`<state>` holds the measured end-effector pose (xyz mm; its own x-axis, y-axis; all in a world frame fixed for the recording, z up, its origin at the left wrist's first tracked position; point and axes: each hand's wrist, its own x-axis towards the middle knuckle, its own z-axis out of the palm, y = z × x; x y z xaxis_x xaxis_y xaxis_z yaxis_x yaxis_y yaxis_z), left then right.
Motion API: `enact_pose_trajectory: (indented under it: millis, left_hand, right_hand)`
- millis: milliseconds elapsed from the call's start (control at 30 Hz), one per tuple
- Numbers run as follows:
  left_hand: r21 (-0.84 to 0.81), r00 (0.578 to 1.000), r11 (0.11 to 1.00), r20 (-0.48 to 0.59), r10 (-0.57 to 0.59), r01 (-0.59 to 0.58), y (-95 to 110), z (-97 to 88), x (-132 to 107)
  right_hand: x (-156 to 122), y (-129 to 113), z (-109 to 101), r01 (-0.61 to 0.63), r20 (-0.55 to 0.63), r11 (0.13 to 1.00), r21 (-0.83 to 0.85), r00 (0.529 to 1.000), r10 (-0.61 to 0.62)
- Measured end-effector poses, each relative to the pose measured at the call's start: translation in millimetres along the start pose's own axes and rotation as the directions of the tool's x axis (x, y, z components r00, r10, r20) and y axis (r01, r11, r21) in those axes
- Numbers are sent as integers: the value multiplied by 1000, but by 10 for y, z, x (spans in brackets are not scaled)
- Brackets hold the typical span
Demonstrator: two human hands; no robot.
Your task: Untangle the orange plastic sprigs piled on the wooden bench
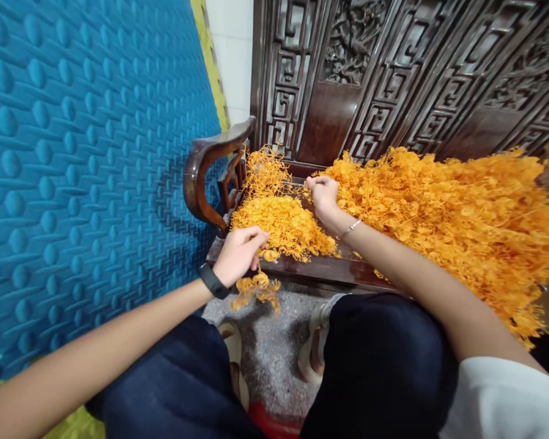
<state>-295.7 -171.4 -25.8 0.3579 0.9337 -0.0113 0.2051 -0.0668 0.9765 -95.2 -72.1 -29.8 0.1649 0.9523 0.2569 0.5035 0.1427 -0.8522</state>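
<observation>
My left hand [238, 253], with a dark wristband, is closed in a pinch on an orange artificial flower sprig [257, 289] that dangles below the fingers in front of the bench. Farther back, my right hand [324, 196] is also closed, its fingertips at the edge of the orange pieces; what it pinches, if anything, is too small to make out. Between and behind the hands lie a low heap of orange petal pieces [286, 221] and a clump of thin curly orange stems [266, 172]. To the right spreads a big pile of orange sprigs [452, 201].
The dark wooden bench [348, 268] has a curved armrest [199, 177] on the left and a carved backrest [332, 122]. A blue textured mat [96, 152] stands beyond the armrest. My knees and sandals are close to the bench's front, over a speckled floor [274, 353].
</observation>
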Motion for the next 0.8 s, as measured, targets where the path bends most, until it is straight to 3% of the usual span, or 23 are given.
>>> enact_pose_trajectory:
  millis: [100,167,400,567,667,800]
  left_hand:
    - [-11,997,1000,80,-2,3,19,36,-10]
    - [43,996,999,92,1,-5,18,22,24]
    - [257,963,929,30,267,-265,42,-136,119]
    - [348,928,863,63,368,-366,53,-173,125]
    - [319,951,896,91,296,-309,43,-178,109]
    - [272,993,955,42,114,-121,37,-197,88]
  right_hand:
    - [132,174,-83,-40,-99,999,-28,994,37]
    - [116,272,-58,-22,-28,996,-81,999,20]
    - [104,526,-25,32,40,986,-166,999,-26]
    - [91,597,-71,-32,-18,989,-145,999,30]
    - [-26,536,-89,-56,-11,998,-5,998,56]
    - [-245,256,-161,-120,165,968,219,983,85]
